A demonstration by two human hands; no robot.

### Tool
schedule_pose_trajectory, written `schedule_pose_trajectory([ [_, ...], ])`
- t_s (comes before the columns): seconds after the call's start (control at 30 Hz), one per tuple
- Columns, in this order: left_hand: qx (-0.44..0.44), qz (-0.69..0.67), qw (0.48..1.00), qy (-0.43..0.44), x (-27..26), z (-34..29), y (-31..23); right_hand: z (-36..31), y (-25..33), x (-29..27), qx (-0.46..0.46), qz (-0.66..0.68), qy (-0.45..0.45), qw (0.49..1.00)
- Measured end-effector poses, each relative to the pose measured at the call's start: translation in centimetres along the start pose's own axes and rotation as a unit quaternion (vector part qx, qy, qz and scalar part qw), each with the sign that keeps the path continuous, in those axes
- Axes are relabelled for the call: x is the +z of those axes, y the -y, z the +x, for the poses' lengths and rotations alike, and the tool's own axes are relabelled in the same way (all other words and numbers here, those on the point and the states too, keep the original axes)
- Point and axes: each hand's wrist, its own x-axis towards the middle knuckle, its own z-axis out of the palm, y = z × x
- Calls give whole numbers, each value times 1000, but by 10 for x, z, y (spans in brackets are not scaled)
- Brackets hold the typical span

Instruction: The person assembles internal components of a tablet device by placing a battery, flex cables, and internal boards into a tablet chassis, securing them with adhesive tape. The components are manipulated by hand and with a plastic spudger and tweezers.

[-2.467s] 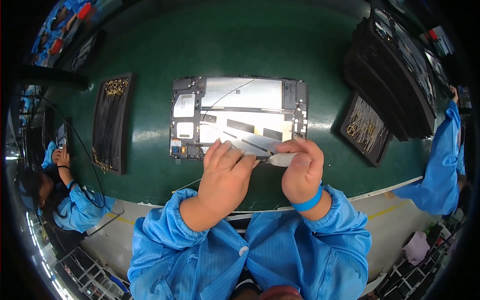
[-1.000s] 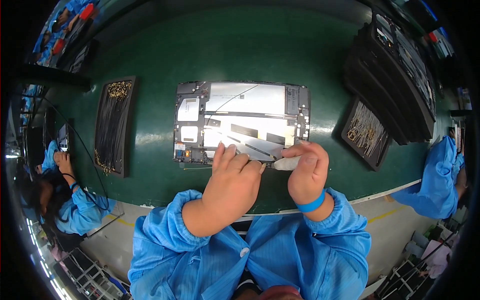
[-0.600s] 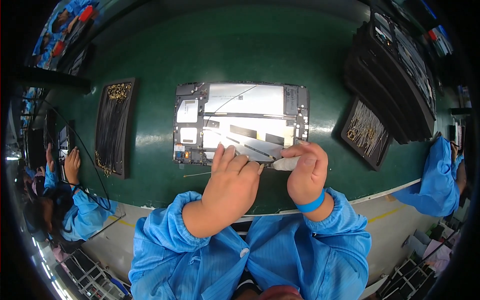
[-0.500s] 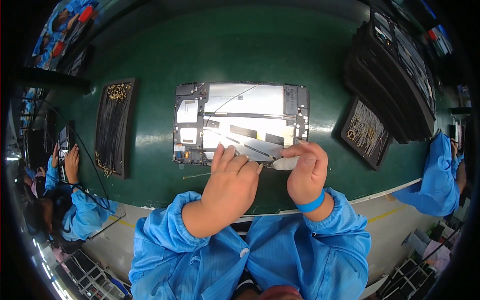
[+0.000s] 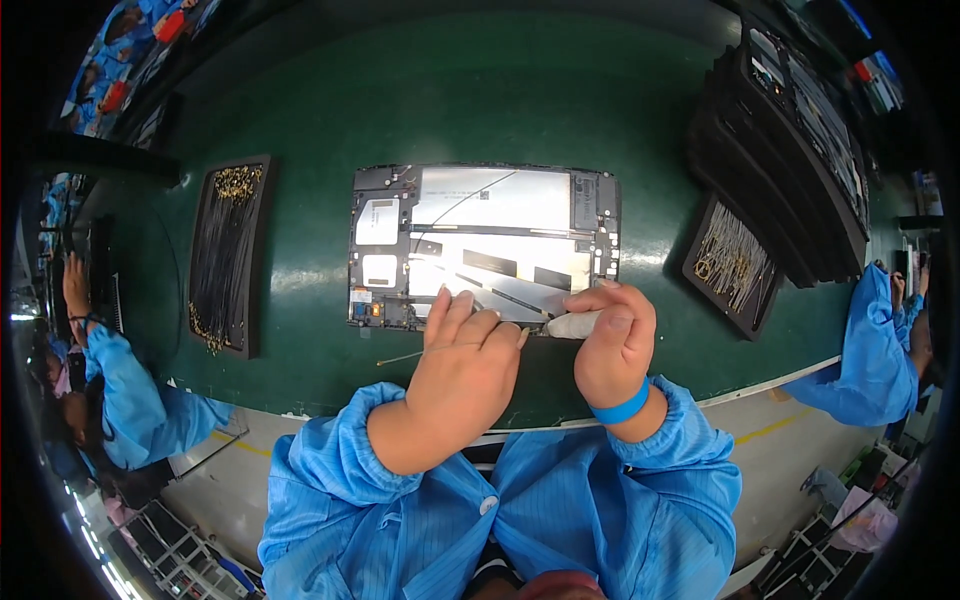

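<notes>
An opened tablet (image 5: 490, 200) lies flat in front of me, its silver battery panels and black frame showing. My left hand (image 5: 465, 355) rests over its near edge, fingers bent, thumb and fingertip closed at the edge. A thin pale cable (image 5: 400, 358) sticks out to the left from under this hand; its other end is hidden. My right hand (image 5: 618, 345) is curled at the near right edge, a blue band round the wrist. One of its fingers carries a white covering (image 5: 574, 325) like a finger cot, its tip pressed at the edge close to my left fingertips.
On the left is a dark tray (image 5: 228, 260) of black cables with gold ends. On the right, another tray (image 5: 735, 262) holds pale cables beside a tall stack of black trays (image 5: 800, 170) with tablet parts on top. Co-workers in blue sit at both sides.
The thin cable's visible end has drawn in closer to my left hand, which has shifted slightly right. My right hand stays put. The co-worker at left has moved an arm.
</notes>
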Motion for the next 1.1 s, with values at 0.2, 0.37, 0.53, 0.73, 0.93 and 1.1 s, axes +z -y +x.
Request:
schedule_pose_trajectory([
  [0.2,3,2,1000,-5,1,0,1,0,1,2,1,-16,-3,1000],
  [0.37,5,1,1000,-11,2,-1,1,1,7,2,-9,-28,19,999],
  [0.53,18,17,1000,-12,4,-2,3,10,18,0,11,-121,84,989],
  [0.73,24,17,999,23,1,-3,4,24,34,9,-85,-209,174,959],
  [0.93,16,12,1000,-6,5,-5,5,30,36,12,-138,-238,209,938],
  [1.1,31,-13,999,-30,-2,4,11,21,15,-2,210,80,10,974],
])
